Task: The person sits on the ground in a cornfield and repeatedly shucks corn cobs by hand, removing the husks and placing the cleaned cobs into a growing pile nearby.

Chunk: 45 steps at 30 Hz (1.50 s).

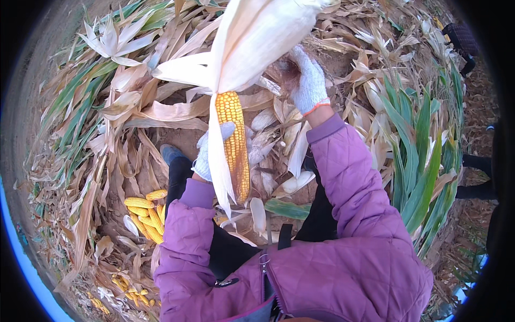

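A large corn cob [234, 145] with bare yellow kernels hangs upright before me, its pale husk [263, 43] peeled up and spread above it. My left hand [208, 153], in a white knitted glove, is closed around the cob from the left and behind; a strip of husk hides part of it. To the right of the husk is my right hand [309, 83], in a white glove with an orange cuff edge. Its fingers curl beside a brown tuft that looks like corn silk [288, 75]; the fingertips are partly hidden.
Husked cobs [147, 214] lie piled by my left leg, with more cobs [130, 290] farther to the lower left. Dry husks and stalks [177, 110] cover the ground. Green leaves [421, 166] stand at the right. Another person's dark legs [477, 177] show at the right edge.
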### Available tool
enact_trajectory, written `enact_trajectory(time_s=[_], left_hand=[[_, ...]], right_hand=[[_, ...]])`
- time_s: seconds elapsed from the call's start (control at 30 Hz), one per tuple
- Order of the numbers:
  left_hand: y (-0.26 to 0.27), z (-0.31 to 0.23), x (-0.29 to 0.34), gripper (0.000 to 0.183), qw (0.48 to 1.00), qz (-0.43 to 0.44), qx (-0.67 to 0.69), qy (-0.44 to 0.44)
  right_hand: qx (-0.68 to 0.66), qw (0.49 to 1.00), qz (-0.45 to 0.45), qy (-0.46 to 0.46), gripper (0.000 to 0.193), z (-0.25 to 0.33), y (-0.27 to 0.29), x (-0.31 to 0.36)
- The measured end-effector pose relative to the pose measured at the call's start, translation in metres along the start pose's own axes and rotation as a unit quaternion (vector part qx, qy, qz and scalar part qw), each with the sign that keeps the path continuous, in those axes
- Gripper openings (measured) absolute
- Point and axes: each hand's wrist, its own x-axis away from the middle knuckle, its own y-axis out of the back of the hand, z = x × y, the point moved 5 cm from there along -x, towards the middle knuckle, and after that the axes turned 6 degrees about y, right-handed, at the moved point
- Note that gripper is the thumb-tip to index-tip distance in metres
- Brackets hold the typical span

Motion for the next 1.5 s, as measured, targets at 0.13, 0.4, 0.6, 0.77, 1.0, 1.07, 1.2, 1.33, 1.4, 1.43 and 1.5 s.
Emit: enact_trajectory(time_s=[0.13,0.4,0.6,0.77,1.0,1.07,1.2,1.33,1.4,1.43,1.5], left_hand=[[0.011,-0.025,-0.006,0.063,0.985,-0.025,0.101,-0.135],[0.028,-0.054,-0.005,0.052,0.974,-0.030,0.073,-0.211],[0.056,-0.068,-0.005,0.046,0.955,-0.135,0.092,-0.249],[0.044,-0.064,-0.003,0.050,0.964,-0.042,0.108,-0.241],[0.029,-0.049,0.008,0.047,0.981,0.033,-0.021,-0.188],[0.060,-0.031,0.007,0.045,0.906,-0.052,-0.316,-0.276],[0.059,-0.020,0.012,0.043,0.929,-0.102,-0.279,-0.221],[0.043,-0.010,-0.004,0.044,0.962,-0.059,-0.205,-0.168],[0.040,-0.011,-0.002,0.044,0.966,-0.060,-0.191,-0.161],[0.038,-0.012,-0.003,0.044,0.968,-0.059,-0.186,-0.159],[0.033,-0.015,-0.006,0.045,0.971,-0.052,-0.172,-0.157]], right_hand=[[0.092,0.975,0.095,-0.176,0.044,-0.027,-0.033,0.036],[0.337,0.811,0.429,-0.210,0.082,-0.045,-0.076,0.101],[0.402,0.820,0.393,-0.108,0.063,-0.051,-0.068,0.097],[0.364,0.838,0.376,-0.158,0.036,-0.058,-0.063,0.092],[0.135,0.953,0.216,-0.165,0.028,-0.032,-0.049,0.058],[0.110,0.981,0.118,-0.112,0.029,-0.029,-0.041,0.042],[0.078,0.987,0.135,-0.027,0.031,-0.005,-0.047,0.037],[0.021,0.996,0.075,0.036,0.047,0.010,-0.043,0.035],[-0.097,0.992,0.075,-0.022,0.049,0.012,-0.038,0.030],[-0.065,0.998,0.000,-0.028,0.048,0.010,-0.030,0.027],[0.174,0.984,0.008,-0.034,0.047,-0.001,-0.019,0.022]])
